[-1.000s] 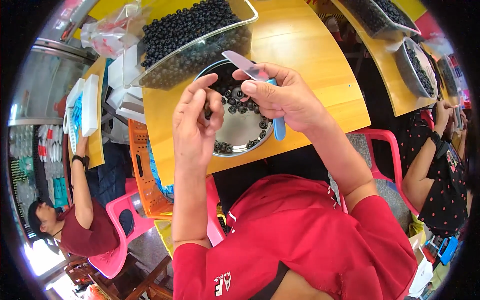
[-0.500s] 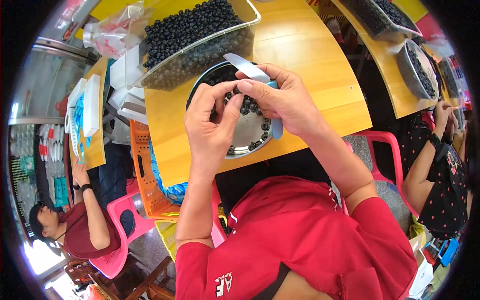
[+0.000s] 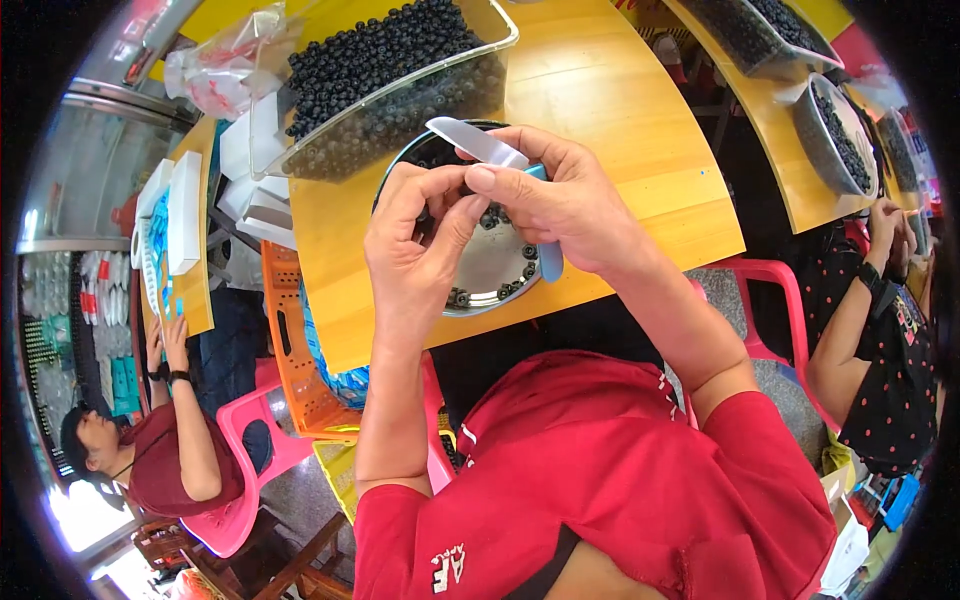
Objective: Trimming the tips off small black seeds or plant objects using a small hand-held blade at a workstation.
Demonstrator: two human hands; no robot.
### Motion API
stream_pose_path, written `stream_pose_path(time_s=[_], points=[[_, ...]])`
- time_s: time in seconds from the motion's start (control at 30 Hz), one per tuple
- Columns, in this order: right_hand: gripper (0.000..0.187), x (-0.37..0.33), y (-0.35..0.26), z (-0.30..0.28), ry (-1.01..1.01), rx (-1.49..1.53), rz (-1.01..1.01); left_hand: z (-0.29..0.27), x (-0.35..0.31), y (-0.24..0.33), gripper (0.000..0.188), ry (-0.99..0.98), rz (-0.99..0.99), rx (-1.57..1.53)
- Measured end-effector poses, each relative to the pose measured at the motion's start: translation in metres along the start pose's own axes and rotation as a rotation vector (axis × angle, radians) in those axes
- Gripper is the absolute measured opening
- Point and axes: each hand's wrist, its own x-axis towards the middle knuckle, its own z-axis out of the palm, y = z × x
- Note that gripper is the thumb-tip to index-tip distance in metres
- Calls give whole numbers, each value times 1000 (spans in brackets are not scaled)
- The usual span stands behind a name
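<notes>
My right hand (image 3: 572, 205) is closed around the blue handle of a knife (image 3: 480, 141), its pale blade pointing up and left. Thumb and fingers of my left hand (image 3: 412, 240) pinch together against the right thumb tip. A small dark piece showed there a moment ago; fingers cover it now. Under both hands sits a round metal bowl (image 3: 492, 265) with small black ring-shaped parts (image 3: 460, 297) scattered inside. Just beyond it, a clear plastic tub (image 3: 405, 98) is heaped with more small black parts (image 3: 385, 55).
The wooden table (image 3: 640, 150) ends close in front of me. An orange crate (image 3: 283, 340) stands by its left side. Co-workers sit left and right on pink chairs (image 3: 262, 470). Another bowl (image 3: 815, 140) of black parts is on the right-hand table.
The knife and my right hand have shifted slightly left, and the blade lies flatter. My left hand has hardly moved. The left co-worker's hands have changed position.
</notes>
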Motion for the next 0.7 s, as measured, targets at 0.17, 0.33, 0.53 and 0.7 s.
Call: stream_pose_path(time_s=[0.17,0.33,0.53,0.7], points=[[26,1,1,-2,-69,112,40,-2,-3,-7,15,11,-89,-248],[24,-1,-3,-6,-100,5,4,-3,-6,-9,17,-8,-209,-601],[27,-5,-11,-5,-54,-368,-257,-5,-1,-3,20,46,-270,-703],[29,-5,-5,1,-100,-469,-409,-7,-3,-9,20,46,-259,-685]])
